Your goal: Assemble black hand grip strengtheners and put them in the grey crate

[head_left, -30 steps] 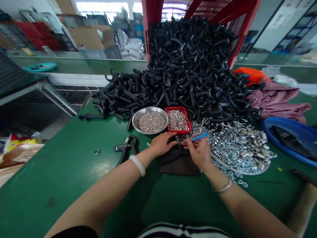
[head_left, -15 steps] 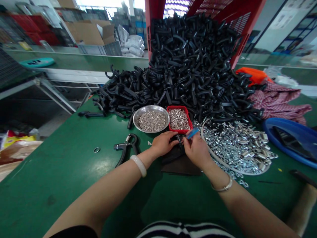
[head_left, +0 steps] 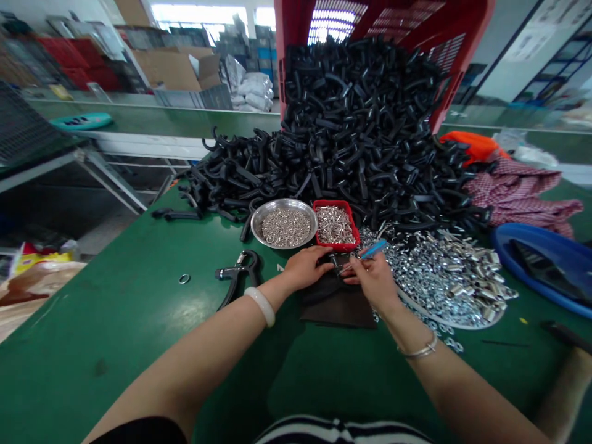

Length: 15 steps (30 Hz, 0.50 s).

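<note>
My left hand (head_left: 304,269) is closed round the near end of a black plastic handle piece (head_left: 324,292), which lies on a dark brown pad (head_left: 340,313). A small metal part shows between my two hands. In a pinch, my right hand (head_left: 375,282) holds a slim tool with a blue handle (head_left: 372,249), its thin metal tip pointing left at that part. The tip's exact contact is too small to tell. An assembled hand grip strengthener (head_left: 238,274) with a spring lies left of my left hand. Farther left is a metal ring (head_left: 184,279).
Ahead stand a steel bowl of small metal parts (head_left: 255,229) and a red tray of pins (head_left: 355,237). Behind them black handles (head_left: 324,160) spill from a red crate (head_left: 476,37). Loose metal hardware (head_left: 444,283) and a blue basin (head_left: 504,237) lie right; a hammer (head_left: 567,336) is at the edge.
The blue handle has shifted right and up a little, and its metal shaft now shows between my right fingers. My left hand stays in place; the view has tilted slightly.
</note>
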Available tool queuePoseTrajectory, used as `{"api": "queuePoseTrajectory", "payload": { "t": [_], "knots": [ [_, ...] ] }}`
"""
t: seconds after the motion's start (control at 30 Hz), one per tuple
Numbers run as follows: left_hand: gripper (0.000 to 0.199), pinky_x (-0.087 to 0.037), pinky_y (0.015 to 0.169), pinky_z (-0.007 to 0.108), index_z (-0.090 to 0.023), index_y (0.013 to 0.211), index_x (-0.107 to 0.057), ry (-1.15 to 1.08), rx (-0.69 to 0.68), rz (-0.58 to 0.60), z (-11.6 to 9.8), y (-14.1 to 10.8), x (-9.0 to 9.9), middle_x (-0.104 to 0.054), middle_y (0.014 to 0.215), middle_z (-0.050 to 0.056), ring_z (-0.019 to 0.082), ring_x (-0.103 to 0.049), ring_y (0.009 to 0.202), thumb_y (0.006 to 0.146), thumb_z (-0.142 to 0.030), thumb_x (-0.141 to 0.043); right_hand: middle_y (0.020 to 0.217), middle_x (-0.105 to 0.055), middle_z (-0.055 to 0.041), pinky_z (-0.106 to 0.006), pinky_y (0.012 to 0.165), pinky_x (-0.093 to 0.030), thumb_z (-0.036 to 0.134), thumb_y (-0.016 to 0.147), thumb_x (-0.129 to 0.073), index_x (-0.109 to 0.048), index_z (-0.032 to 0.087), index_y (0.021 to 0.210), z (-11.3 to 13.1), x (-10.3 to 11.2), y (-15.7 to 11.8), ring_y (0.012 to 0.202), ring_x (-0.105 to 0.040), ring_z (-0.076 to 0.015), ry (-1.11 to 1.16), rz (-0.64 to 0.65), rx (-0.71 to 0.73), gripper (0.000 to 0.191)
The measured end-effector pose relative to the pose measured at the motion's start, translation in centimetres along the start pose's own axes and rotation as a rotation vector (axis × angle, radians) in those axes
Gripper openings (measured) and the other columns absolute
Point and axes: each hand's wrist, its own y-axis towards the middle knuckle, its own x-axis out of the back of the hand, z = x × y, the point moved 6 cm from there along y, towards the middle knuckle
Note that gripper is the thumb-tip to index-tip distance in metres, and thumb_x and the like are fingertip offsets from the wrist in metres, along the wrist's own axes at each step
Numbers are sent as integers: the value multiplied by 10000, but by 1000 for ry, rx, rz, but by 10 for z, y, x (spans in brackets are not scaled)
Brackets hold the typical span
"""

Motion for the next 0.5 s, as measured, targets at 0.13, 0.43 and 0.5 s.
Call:
{"api": "queuePoseTrajectory", "payload": {
  "t": [0.13,0.43,0.5],
  "knots": [
    [451,-408,925,294,-236,1234,-474,1,-16,-23,1,0,0,-532,1232,30,173,-506,1092,819,-411,-484,725,-624,6,-275,454,-559,450,718,-615,-346,213,944,-1,14,0,620,-648,-172,-53,-69,124,423],
    [454,-426,899,294,-238,1229,-483,20,-26,-32,1,-1,0,-547,1217,19,179,-517,1071,821,-437,-470,777,-612,-103,-400,550,-548,392,810,-484,-403,196,916,23,-6,-10,661,-643,-259,-603,-22,426,238],
    [452,-425,898,292,-243,1227,-483,19,-14,-35,1,-2,0,-541,1224,15,178,-510,1080,822,-443,-468,776,-616,-132,-442,586,-532,369,810,-461,-427,182,896,29,-14,-12,653,-637,-279,-770,-20,512,209]
  ]
}}
